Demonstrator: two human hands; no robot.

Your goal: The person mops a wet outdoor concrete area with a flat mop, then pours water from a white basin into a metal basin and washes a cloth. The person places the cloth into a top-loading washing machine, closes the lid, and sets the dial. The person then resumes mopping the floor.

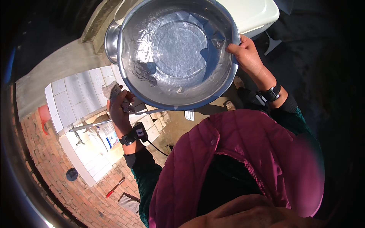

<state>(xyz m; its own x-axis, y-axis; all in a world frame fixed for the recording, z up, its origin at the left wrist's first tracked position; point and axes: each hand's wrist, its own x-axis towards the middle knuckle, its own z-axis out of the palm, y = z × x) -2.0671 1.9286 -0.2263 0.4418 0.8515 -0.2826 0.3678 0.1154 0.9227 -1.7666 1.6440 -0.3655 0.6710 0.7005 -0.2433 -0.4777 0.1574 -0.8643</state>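
A large, dented metal basin (179, 51) is tilted in front of me, its shiny inside turned towards my face. My right hand (251, 57) grips its rim at the right, thumb on the inner side. At the basin's lower left, my left hand (119, 104) holds a crumpled greyish cloth (111, 90). Whether that hand also touches the rim, I cannot tell. Sunlight glints on the basin's wrinkled left wall, while shadow covers part of the right.
Left of the basin are another metal vessel (111, 42) and a white tiled ledge (77, 95). Below lie a tap (79, 139), a white bucket (109, 139) and a red-handled tool (115, 187) on brick paving (85, 199). A cream plastic lid (251, 14) stands behind.
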